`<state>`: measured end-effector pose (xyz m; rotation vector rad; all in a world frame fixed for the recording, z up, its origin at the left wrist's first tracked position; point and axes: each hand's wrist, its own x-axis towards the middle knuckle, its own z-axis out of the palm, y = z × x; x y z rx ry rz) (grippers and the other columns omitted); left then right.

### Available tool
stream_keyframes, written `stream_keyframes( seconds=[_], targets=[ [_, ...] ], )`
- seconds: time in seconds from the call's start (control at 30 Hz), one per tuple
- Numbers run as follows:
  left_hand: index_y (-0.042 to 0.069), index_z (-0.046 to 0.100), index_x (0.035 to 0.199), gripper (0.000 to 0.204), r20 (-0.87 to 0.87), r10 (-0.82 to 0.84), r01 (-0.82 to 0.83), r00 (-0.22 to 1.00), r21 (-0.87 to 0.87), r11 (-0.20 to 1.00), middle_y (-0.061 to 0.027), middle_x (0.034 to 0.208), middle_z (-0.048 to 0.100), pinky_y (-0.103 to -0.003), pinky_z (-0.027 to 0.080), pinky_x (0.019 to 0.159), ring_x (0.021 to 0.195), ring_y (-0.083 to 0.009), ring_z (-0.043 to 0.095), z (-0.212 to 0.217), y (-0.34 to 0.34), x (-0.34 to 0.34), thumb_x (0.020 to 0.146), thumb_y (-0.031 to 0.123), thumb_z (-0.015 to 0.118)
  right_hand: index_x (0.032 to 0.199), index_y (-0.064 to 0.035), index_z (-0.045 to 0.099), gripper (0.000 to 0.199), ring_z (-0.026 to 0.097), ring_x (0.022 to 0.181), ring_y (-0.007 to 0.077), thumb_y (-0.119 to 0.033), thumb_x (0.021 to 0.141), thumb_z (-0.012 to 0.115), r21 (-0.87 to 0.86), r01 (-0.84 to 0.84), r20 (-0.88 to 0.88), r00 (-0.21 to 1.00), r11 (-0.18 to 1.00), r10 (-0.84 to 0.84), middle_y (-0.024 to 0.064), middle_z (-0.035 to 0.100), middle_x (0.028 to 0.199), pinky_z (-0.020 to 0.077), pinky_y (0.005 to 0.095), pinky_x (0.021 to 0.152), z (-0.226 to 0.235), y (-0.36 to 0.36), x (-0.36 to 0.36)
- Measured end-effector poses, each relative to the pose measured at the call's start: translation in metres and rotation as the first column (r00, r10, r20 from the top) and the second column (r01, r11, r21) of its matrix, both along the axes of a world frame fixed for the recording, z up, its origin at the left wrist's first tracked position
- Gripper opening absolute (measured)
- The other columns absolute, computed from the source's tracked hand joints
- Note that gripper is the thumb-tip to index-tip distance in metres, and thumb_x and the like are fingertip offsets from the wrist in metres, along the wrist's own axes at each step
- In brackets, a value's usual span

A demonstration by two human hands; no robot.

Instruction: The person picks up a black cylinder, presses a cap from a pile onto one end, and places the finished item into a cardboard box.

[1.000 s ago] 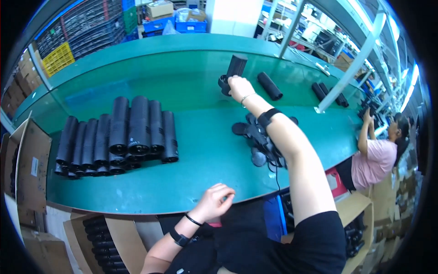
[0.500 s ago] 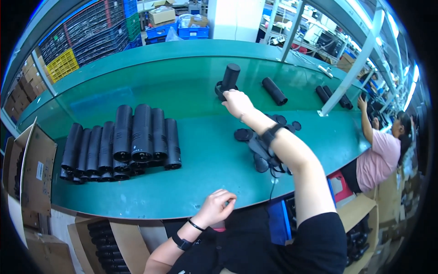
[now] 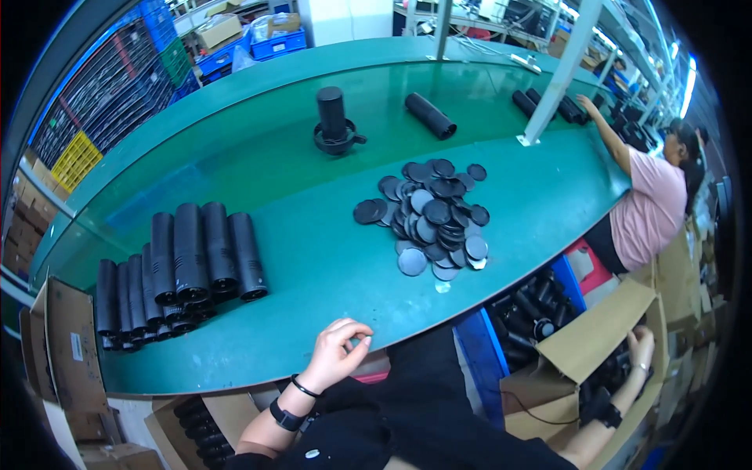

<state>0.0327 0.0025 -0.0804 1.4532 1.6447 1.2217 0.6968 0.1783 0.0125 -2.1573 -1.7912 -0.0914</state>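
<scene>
My left hand [image 3: 338, 352] hovers by the table's near edge, its fingers curled in with nothing visible in them. Down at the right, my right hand [image 3: 641, 348] reaches into an open cardboard box [image 3: 599, 333] among black parts; its fingertips are partly hidden. On the sunken green strip along the far side stands a black cylinder [image 3: 331, 113], upright in a black ring-shaped piece [image 3: 337, 142] with a short side lug. A loose heap of round black discs [image 3: 435, 211] covers the middle of the green tabletop [image 3: 313, 274]. Ribbed black tubes [image 3: 189, 251] stand stacked at the left.
Another black tube [image 3: 430, 116] lies on the far strip. A metal post [image 3: 560, 78] rises at the right, with a co-worker in a pink shirt [image 3: 662, 204] beyond. A blue bin [image 3: 479, 356] of black parts sits below the edge; a cardboard box [image 3: 74, 337] stands left.
My right hand has left the upright cylinder in its ring and moved down right into the cardboard box. The view has shifted, uncovering the disc heap. My left hand stays curled.
</scene>
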Motion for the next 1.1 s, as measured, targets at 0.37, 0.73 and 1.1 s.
stream_keyframes(
  seconds=[0.37, 0.73, 1.1],
  targets=[
    [-0.001, 0.065, 0.095, 0.006, 0.162, -0.014, 0.038, 0.987, -0.148, 0.988, -0.0057, 0.086, 0.064, -0.019, 0.044, 0.057, 0.070, -0.0075, 0.057, 0.019, 0.026, 0.033, 0.094, 0.003, 0.060, 0.080, -0.0036, 0.068, 0.024, 0.056, 0.046, 0.0224, -0.027, 0.085, 0.067, -0.443, 0.742, -0.126, 0.504, 0.503, -0.855, 0.0104, 0.063, 0.065, 0.0404, 0.0387, 0.043, -0.164, -0.169, 0.200],
    [0.000, 0.064, 0.095, 0.007, 0.171, -0.078, 0.112, 0.982, -0.197, 0.974, -0.0040, 0.085, 0.063, -0.018, 0.042, 0.055, 0.072, -0.0073, 0.057, 0.002, 0.063, 0.062, 0.095, 0.005, 0.060, 0.112, -0.0036, 0.069, 0.031, 0.064, 0.109, 0.0334, -0.012, 0.082, 0.066, -0.259, 0.550, -0.050, 0.813, 0.794, -0.580, 0.0187, 0.069, 0.111, 0.0492, 0.0406, 0.097, -0.144, -0.099, 0.217],
    [0.002, 0.066, 0.094, 0.007, 0.117, 0.041, -0.012, 0.992, -0.239, 0.971, -0.0012, 0.079, 0.064, -0.016, 0.036, 0.050, 0.062, -0.0027, 0.052, 0.006, 0.064, 0.067, 0.094, 0.008, 0.062, 0.128, -0.0071, 0.050, 0.035, 0.051, 0.121, 0.0422, -0.010, 0.097, 0.036, -0.176, 0.654, -0.005, 0.747, 0.736, -0.665, 0.0210, 0.046, 0.137, 0.0437, 0.0450, 0.102, -0.218, 0.002, 0.187]
  ],
)
